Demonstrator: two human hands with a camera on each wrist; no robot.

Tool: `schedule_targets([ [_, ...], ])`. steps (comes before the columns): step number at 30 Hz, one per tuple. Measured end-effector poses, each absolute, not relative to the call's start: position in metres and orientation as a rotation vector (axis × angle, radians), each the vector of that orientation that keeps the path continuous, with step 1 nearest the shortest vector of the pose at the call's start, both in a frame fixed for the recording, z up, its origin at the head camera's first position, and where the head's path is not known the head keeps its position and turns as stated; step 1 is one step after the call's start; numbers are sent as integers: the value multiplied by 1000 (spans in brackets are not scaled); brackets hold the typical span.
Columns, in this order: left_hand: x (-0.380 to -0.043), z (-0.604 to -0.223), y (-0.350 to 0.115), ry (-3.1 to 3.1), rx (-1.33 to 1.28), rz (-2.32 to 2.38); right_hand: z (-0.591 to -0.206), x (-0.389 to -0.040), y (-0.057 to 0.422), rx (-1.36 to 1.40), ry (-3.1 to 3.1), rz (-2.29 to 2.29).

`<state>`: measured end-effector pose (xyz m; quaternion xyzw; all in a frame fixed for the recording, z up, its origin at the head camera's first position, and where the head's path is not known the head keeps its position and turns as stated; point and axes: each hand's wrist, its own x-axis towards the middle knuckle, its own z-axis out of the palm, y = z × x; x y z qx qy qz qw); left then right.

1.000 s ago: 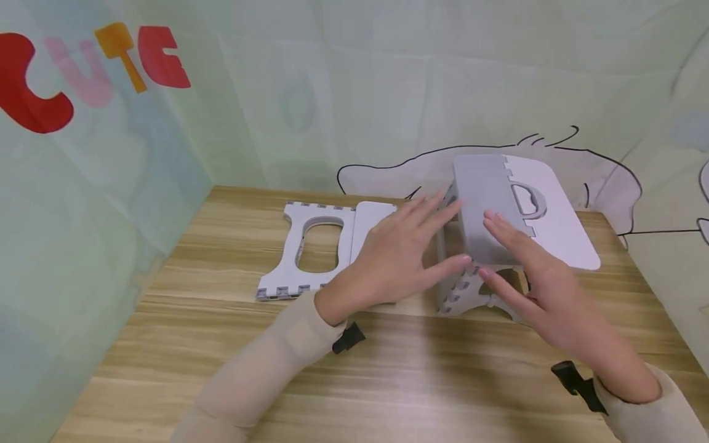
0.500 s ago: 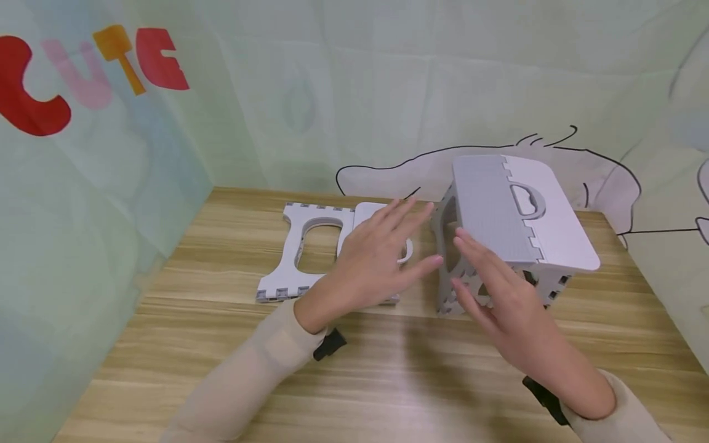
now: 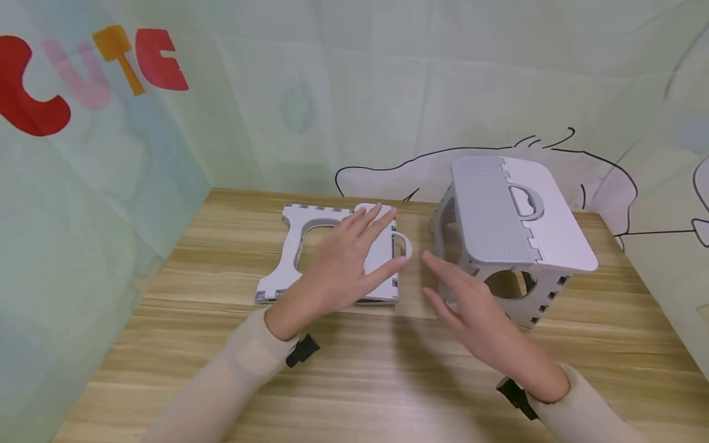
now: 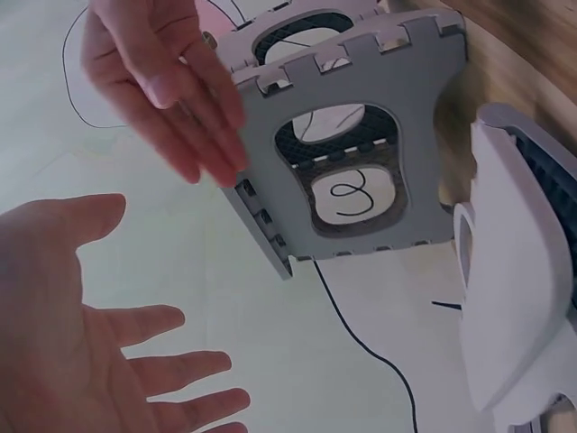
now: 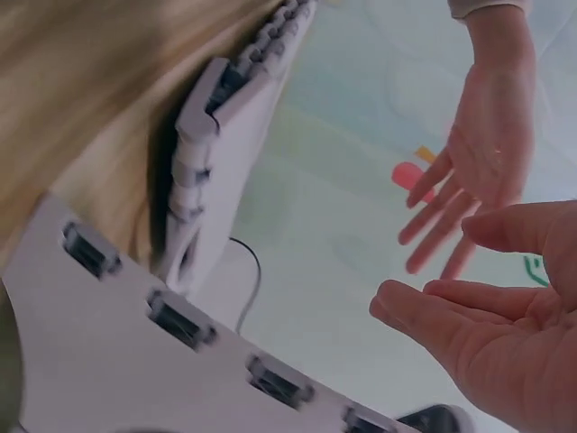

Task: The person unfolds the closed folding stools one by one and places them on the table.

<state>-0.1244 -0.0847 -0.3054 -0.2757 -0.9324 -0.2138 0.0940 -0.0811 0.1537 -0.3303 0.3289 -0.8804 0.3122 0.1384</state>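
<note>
A white and grey folding step stool (image 3: pixel 493 209) stands unfolded at the right of the table, its carry handle in the middle of the top. Left of it a second step stool, folded flat (image 3: pixel 289 246), lies with its handle loop (image 3: pixel 407 243) pointing right. My left hand (image 3: pixel 338 267) hovers over the folded stool, fingers spread and straight, hiding part of it. In the left wrist view air shows between that hand (image 4: pixel 54 316) and the folded stool (image 4: pixel 509 289). My right hand (image 3: pixel 479 317) is in front of the standing stool's left side, fingers extended, holding nothing.
The wood-grain table (image 3: pixel 354 381) runs back to a pale printed cloth (image 3: pixel 376 104) with cartoon outlines. Coloured letters (image 3: pixel 160 58) mark the cloth on the left. A black wrist mount (image 3: pixel 301 351) sits at the left cuff, another (image 3: pixel 516 397) at the right.
Both hands have moved left, away from the standing stool's top. The left hand now hovers above the folded stool, and the right has drawn down and left. Both stools stay in place.
</note>
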Motion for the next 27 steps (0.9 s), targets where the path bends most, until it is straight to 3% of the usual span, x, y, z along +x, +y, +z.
schedule_targets([
  [27, -119, -341, -143, -2790, -728, -475, -381, -123, 127, 469, -2794, 1151],
])
